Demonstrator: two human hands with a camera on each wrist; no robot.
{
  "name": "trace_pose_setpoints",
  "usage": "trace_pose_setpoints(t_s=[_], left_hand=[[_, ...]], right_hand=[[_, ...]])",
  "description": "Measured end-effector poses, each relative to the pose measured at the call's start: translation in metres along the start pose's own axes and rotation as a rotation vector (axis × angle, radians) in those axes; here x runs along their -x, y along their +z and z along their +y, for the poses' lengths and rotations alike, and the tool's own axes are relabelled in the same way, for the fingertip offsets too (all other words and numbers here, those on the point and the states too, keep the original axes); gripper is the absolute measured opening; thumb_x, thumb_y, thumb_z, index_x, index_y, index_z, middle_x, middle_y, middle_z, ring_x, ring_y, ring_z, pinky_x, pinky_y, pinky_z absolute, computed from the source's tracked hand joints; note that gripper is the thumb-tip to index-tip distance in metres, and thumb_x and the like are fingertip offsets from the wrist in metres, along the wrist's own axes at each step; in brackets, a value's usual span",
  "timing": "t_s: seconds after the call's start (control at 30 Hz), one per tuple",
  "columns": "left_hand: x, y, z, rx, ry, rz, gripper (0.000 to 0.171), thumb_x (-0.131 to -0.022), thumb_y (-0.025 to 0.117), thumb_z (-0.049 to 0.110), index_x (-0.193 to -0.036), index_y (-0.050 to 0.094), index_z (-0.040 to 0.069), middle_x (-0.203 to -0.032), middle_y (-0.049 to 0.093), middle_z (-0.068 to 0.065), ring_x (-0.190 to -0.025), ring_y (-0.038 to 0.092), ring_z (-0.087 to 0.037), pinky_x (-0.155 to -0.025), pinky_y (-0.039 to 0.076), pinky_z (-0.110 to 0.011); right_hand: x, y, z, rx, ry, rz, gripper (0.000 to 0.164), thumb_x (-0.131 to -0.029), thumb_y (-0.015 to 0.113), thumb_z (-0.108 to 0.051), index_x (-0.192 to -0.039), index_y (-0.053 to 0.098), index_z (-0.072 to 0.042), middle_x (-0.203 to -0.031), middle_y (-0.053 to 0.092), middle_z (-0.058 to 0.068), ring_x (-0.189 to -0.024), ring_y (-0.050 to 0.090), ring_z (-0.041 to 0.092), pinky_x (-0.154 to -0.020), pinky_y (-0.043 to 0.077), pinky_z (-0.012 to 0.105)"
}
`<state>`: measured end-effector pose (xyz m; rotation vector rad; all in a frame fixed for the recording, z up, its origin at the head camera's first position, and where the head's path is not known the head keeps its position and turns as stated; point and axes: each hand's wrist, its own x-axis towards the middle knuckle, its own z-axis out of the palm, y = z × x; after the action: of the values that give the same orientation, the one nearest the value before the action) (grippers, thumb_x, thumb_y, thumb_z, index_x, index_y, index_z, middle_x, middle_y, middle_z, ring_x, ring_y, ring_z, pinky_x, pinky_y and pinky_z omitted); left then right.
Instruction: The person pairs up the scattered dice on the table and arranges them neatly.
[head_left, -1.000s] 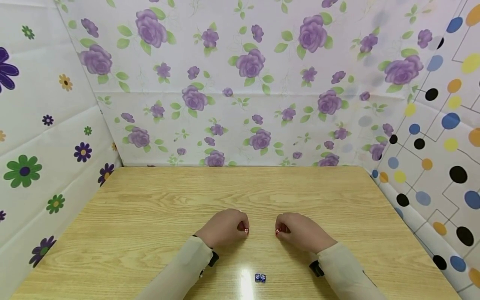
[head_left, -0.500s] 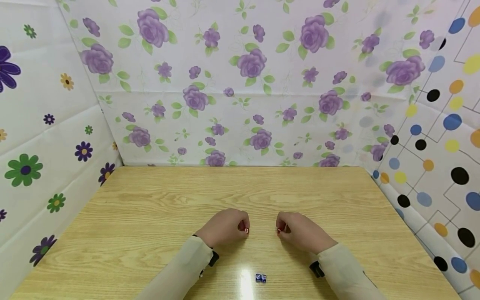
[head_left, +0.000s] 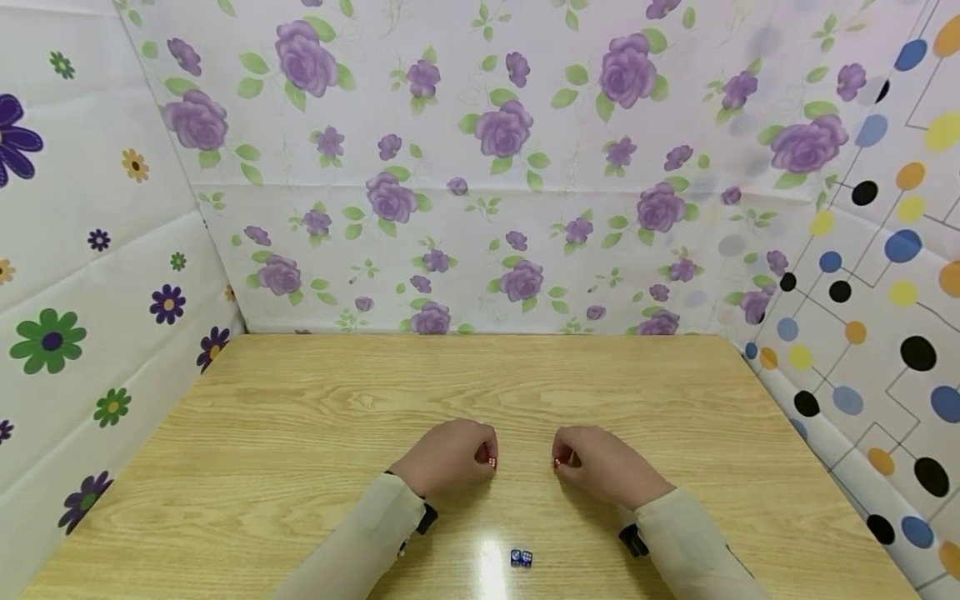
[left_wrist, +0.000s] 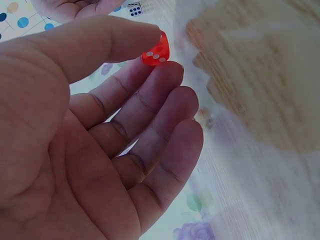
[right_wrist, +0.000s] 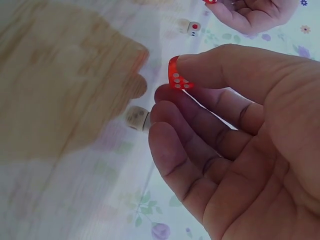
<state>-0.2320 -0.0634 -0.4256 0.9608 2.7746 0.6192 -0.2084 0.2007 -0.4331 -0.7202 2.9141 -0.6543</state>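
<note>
My left hand (head_left: pixel 450 457) pinches a small red die (left_wrist: pixel 156 52) between thumb and forefinger, low over the wooden table. White pips show on the die, and the other fingers curve loosely below it in the left wrist view. Facing it across a short gap, my right hand (head_left: pixel 606 464) pinches a second red die (right_wrist: pixel 178 76) between thumb and fingertip. A white die (right_wrist: pixel 193 28) stands between the hands in the right wrist view. Another white die (right_wrist: pixel 147 122) is partly hidden behind the right fingertips. The head view shows neither white die.
Two blue dice (head_left: pixel 521 558) sit side by side near the front of the wooden table (head_left: pixel 300 375). Floral cloth (head_left: pixel 465 183) hangs behind the table's back edge. Patterned sheets stand along the left and right sides. Glare marks the tabletop left of the blue dice.
</note>
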Motion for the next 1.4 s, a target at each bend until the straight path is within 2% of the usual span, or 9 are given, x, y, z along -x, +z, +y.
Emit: trace_pose_setpoints(t_s=[0.33, 0.7, 0.9, 1.13, 1.4], left_hand=[[0.000, -0.001, -0.002, 0.006, -0.004, 0.002, 0.007, -0.091, 0.075, 0.015, -0.088, 0.070, 0.018, -0.078, 0.059, 0.013, -0.068, 0.052, -0.005, -0.067, 0.047, -0.025], [-0.001, -0.001, 0.002, 0.030, -0.020, -0.006, 0.010, -0.093, 0.076, 0.020, -0.086, 0.070, 0.023, -0.078, 0.061, 0.015, -0.069, 0.055, -0.003, -0.069, 0.049, -0.025], [0.001, -0.001, 0.004, 0.032, -0.032, -0.001, 0.008, -0.092, 0.077, 0.020, -0.086, 0.072, 0.022, -0.080, 0.064, 0.014, -0.071, 0.056, -0.003, -0.071, 0.050, -0.026], [-0.002, 0.006, 0.005, 0.017, -0.016, -0.003, 0.009, -0.090, 0.078, 0.020, -0.084, 0.073, 0.023, -0.078, 0.063, 0.017, -0.071, 0.056, 0.000, -0.071, 0.050, -0.023], [-0.001, 0.005, 0.005, 0.016, -0.004, 0.000, 0.011, -0.090, 0.078, 0.018, -0.082, 0.072, 0.024, -0.076, 0.062, 0.017, -0.070, 0.055, 0.000, -0.069, 0.049, -0.022]], right_hand=[[-0.001, 0.001, 0.001, 0.020, -0.005, 0.007, 0.013, -0.096, 0.072, -0.011, -0.089, 0.067, -0.021, -0.083, 0.061, -0.013, -0.074, 0.056, 0.003, -0.068, 0.050, 0.030], [0.002, -0.001, 0.003, 0.034, 0.016, 0.006, 0.013, -0.096, 0.074, -0.013, -0.088, 0.067, -0.022, -0.082, 0.059, -0.014, -0.072, 0.053, 0.004, -0.067, 0.048, 0.029], [-0.001, 0.001, 0.003, -0.005, 0.019, 0.014, 0.014, -0.095, 0.074, -0.012, -0.087, 0.068, -0.022, -0.080, 0.059, -0.014, -0.071, 0.053, 0.004, -0.066, 0.048, 0.028], [-0.003, 0.005, 0.000, -0.050, 0.026, -0.001, 0.016, -0.093, 0.075, -0.009, -0.086, 0.067, -0.020, -0.079, 0.061, -0.013, -0.072, 0.055, 0.005, -0.067, 0.048, 0.029], [-0.008, 0.007, -0.006, -0.038, -0.024, 0.015, 0.016, -0.091, 0.077, -0.009, -0.085, 0.067, -0.020, -0.078, 0.061, -0.014, -0.070, 0.054, 0.004, -0.065, 0.047, 0.028]])
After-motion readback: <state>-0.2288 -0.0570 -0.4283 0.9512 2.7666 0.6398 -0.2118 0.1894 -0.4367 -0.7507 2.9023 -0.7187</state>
